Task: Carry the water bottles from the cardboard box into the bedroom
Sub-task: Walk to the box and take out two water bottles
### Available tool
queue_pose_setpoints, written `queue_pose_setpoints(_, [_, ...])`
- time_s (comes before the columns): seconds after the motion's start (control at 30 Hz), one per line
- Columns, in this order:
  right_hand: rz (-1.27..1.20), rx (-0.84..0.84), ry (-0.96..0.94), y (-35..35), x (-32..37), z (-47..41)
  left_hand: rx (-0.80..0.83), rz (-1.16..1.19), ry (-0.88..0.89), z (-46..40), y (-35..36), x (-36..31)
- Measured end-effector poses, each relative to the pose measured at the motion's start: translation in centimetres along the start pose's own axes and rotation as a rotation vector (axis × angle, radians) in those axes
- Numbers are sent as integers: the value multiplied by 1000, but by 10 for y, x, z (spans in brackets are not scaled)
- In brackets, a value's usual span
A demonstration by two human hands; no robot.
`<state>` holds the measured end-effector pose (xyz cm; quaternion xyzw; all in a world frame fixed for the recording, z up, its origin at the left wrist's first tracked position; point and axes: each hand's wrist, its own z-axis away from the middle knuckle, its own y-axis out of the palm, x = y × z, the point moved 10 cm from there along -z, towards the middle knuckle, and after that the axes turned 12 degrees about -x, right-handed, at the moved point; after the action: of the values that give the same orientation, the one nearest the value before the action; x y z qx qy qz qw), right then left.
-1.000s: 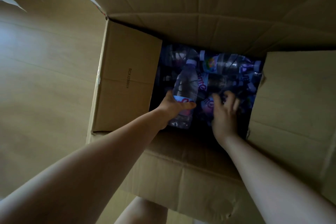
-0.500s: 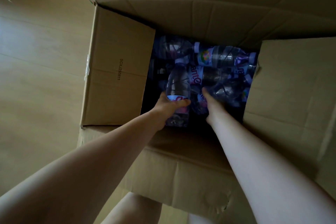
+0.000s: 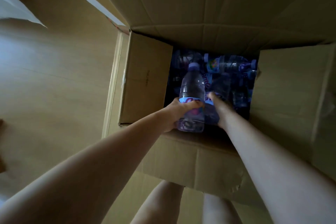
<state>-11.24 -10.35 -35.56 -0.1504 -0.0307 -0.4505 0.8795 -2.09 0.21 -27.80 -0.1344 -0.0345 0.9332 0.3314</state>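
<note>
Left hand (image 3: 174, 114) wrapped round a bottle (image 3: 192, 96) at the near edge of the box (image 3: 145, 82), right hand (image 3: 216, 107) low among the rest, grip unclear; best lifted straight up, clear of the flaps.

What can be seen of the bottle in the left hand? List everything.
The water bottle is clear ribbed plastic with a pale purple cap on and a blue and pink label round its middle. It lies tilted, cap pointing away from the person, raised above the other bottles in the open cardboard box. The left hand grips it round the label, thumb on top. The liquid level cannot be told.
</note>
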Motion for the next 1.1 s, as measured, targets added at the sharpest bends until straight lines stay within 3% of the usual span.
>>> queue_pose_setpoints(0.13, [27,115,-98,-7,17,50,114,-14,37,44,-16,-21])
queue_pose_setpoints(0.37, [72,393,-47,-11,38,161,91,105,135,111,-72,-45])
queue_pose_setpoints(0.5, [119,574,15,-2,42,228,327,246,141,164,-76,-45])
queue_pose_setpoints(0.57, [166,657,-4,7,46,263,349,326,143,190,-85,-44])
queue_pose_setpoints(0.7, [332,857,-147,30,52,337,263,418,283,237,-121,-54])
queue_pose_setpoints(0.77, [357,880,-237,41,59,375,198,399,368,263,-143,-60])
queue_pose_setpoints(1.1, [557,490,-963,117,85,527,-434,628,603,376,-285,-41])
